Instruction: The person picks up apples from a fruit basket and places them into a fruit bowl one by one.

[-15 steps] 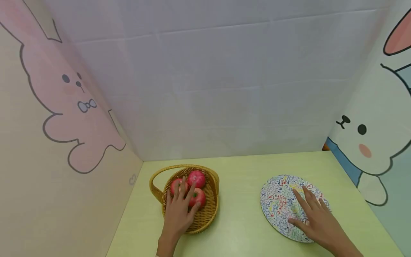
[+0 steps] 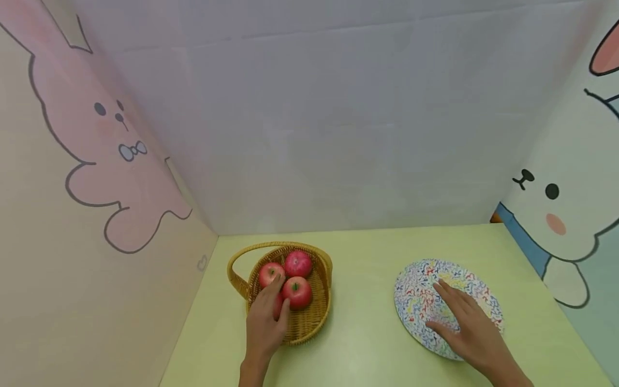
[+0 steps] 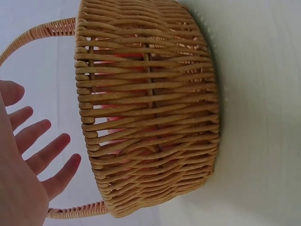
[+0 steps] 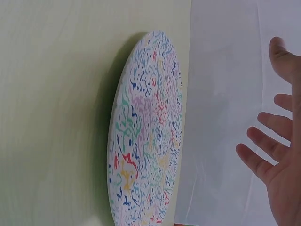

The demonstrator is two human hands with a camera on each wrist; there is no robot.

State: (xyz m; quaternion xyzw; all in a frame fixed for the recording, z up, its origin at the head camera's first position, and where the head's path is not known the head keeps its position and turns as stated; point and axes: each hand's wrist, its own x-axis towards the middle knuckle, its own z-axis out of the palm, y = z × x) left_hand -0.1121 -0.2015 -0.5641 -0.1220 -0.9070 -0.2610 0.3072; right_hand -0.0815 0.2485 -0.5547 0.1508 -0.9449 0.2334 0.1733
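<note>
A brown wicker basket (image 2: 306,328) with an arched handle (image 2: 263,245) stands left of centre and holds several red apples (image 2: 297,293); the rearmost fruit (image 2: 298,263) is a deeper pink. Over the basket's near left part hovers my left hand (image 2: 265,325), its fingers extended and partly hiding one apple. In the left wrist view those fingers (image 3: 49,153) are above the rim, holding nothing. On the right lies a flat round disc (image 2: 416,301) with a multicoloured squiggle pattern. My right hand (image 2: 471,330) hovers above its near right part, fingers extended and holding nothing.
Both objects stand on a pale yellow-green table (image 2: 362,301). A light cloth wall (image 2: 338,134) closes off the back. Side panels with a pink cartoon rabbit (image 2: 111,140) and a white cartoon animal (image 2: 570,188) rise at left and right.
My left hand's spread fingers have drawn closer together and shifted back towards me, uncovering more of the apples. The right hand's fingers have also come closer together. The head view has shifted slightly.
</note>
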